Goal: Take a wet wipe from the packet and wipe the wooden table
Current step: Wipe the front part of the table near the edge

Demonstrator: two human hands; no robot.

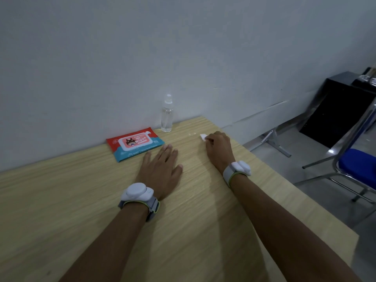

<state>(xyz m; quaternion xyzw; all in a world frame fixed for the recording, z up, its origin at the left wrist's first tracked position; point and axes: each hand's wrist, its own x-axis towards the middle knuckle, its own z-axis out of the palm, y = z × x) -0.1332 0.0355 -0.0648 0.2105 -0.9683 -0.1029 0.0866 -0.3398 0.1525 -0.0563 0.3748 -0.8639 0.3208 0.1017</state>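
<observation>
Right hand (218,147), fingers curled round a folded white wet wipe (203,136), presses it onto the wooden worktop (203,210) far from the body, seemingly to scrub there, while the left hand (160,169) lies flat and empty, probably steadying, just short of the closed packet (135,144).

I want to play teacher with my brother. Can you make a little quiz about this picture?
1. True or false: the left hand lies flat on the wooden table.
2. What does the right hand hold? A) wet wipe B) a spoon C) a pencil
3. What stands upright by the wall beside the wipes packet?

Key: 1 true; 2 A; 3 the clear spray bottle.
</observation>
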